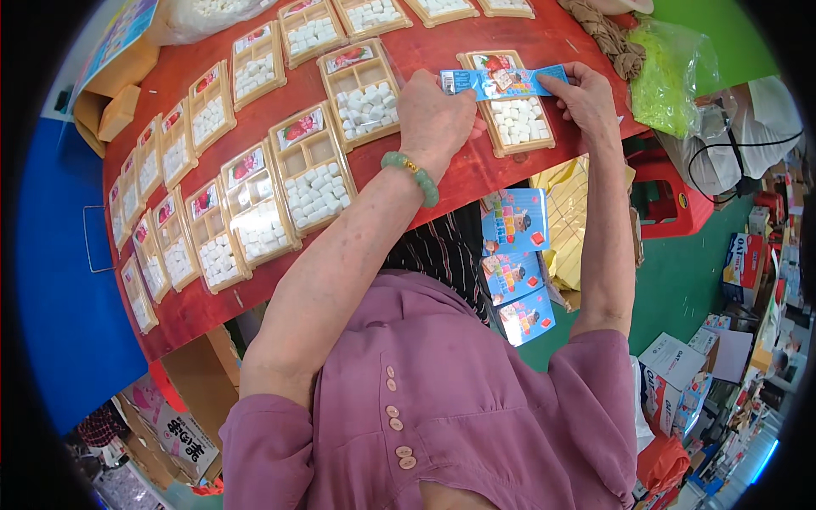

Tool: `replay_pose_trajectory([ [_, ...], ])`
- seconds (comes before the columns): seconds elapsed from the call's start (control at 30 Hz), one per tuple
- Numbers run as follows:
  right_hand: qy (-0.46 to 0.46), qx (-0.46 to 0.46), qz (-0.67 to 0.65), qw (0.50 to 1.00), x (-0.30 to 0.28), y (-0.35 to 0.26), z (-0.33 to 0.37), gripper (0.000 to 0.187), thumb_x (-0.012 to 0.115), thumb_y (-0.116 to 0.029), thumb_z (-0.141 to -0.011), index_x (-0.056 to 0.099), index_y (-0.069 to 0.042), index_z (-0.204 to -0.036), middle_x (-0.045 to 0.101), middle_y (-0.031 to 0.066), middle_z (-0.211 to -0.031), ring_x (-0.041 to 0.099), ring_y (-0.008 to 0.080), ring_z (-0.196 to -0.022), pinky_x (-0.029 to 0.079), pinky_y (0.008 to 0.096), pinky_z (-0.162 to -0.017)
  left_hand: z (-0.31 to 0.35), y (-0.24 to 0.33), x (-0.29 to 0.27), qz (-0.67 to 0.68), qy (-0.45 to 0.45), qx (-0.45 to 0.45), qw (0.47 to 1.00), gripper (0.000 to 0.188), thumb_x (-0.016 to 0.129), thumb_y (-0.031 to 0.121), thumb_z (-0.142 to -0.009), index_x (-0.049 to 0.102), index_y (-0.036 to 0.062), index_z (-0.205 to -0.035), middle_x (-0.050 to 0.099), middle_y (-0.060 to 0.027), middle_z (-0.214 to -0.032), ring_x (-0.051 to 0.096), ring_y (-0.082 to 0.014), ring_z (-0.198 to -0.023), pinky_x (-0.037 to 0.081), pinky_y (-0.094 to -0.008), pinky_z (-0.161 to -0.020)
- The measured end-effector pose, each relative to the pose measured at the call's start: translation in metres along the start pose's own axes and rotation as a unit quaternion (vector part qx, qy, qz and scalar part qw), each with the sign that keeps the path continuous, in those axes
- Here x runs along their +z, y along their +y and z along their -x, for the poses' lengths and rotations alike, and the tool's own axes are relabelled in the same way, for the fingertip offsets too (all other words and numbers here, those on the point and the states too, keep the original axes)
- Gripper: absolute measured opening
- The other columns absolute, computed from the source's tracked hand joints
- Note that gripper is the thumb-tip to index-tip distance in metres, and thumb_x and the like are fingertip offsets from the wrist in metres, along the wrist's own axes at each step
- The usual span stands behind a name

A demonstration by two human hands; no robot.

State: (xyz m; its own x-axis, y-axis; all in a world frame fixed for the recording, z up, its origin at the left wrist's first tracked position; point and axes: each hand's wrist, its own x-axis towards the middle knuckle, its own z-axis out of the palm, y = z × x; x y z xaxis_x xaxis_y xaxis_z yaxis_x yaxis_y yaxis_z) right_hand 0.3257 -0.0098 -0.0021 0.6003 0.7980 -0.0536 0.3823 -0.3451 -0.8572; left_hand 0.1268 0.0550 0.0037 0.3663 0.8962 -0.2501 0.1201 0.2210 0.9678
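A blue printed paper strip (501,82) is stretched between my two hands, lying across a clear-lidded tan tray (526,150). My left hand (435,119), with a green bead bracelet at its wrist, is closed at the strip's left end; its fingertips are partly hidden. At the right end, my right hand (585,98) pinches the strip between thumb and fingers. White marshmallow-like pieces (518,122) fill the tray's near part, and a strawberry picture card (495,62) shows beyond the strip. Another filled tray (375,134) lies just left of my left hand.
Several similar trays stand in rows on the red table (442,183). Blue printed packs (516,223) are stacked below its near edge. A red plastic stool (680,195) and a bag of bright green material (667,76) are at the right. Cartons (676,374) sit on the green floor.
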Motion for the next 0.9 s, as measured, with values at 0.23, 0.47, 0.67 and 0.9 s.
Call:
replay_pose_trajectory([
  [0.23, 0.04, -0.054, 0.111, 0.992, 0.003, 0.012, -0.005, 0.029, 0.071, -0.025, -0.076, 0.065, -0.002, -0.092, 0.062, -0.0006, -0.072, 0.05, 0.0044, -0.055, 0.038, 0.0195, -0.046, -0.002, -0.002, 0.006, -0.006, 0.015, 0.033, 0.999, 0.026, 0.065, 0.004, -0.074, 0.05, -0.0146, -0.083, 0.063, -0.0219, -0.072, 0.067, -0.0236, -0.056, 0.052, -0.0277, -0.04],
  [0.47, 0.075, -0.118, 0.193, 0.971, 0.006, 0.02, -0.009, 0.031, 0.071, -0.027, -0.077, 0.066, -0.001, -0.093, 0.066, 0.0034, -0.075, 0.056, 0.0074, -0.06, 0.043, 0.0226, -0.051, -0.023, -0.02, 0.009, -0.146, 0.039, 0.065, 0.986, 0.026, 0.067, 0.022, -0.071, 0.065, -0.0033, -0.065, 0.065, -0.0134, -0.06, 0.067, -0.0209, -0.06, 0.052, -0.0302, -0.065],
  [0.67, 0.083, -0.129, 0.213, 0.965, 0.005, 0.028, -0.016, 0.04, 0.07, -0.037, -0.07, 0.068, -0.005, -0.094, 0.068, 0.0137, -0.086, 0.066, 0.0264, -0.081, 0.049, 0.0361, -0.073, -0.027, -0.017, 0.011, -0.195, 0.034, 0.06, 0.978, 0.023, 0.064, 0.021, -0.068, 0.066, -0.0019, -0.068, 0.065, -0.0125, -0.06, 0.067, -0.023, -0.066, 0.052, -0.0313, -0.067],
  [0.9, 0.105, -0.148, 0.264, 0.947, 0.009, 0.02, -0.008, 0.036, 0.069, -0.031, -0.075, 0.067, -0.003, -0.096, 0.068, 0.0108, -0.083, 0.065, 0.019, -0.077, 0.048, 0.0302, -0.07, -0.011, 0.003, 0.013, -0.201, 0.031, 0.02, 0.979, 0.026, 0.061, 0.019, -0.076, 0.065, -0.0073, -0.077, 0.067, -0.016, -0.071, 0.068, -0.0225, -0.066, 0.053, -0.0296, -0.06],
])
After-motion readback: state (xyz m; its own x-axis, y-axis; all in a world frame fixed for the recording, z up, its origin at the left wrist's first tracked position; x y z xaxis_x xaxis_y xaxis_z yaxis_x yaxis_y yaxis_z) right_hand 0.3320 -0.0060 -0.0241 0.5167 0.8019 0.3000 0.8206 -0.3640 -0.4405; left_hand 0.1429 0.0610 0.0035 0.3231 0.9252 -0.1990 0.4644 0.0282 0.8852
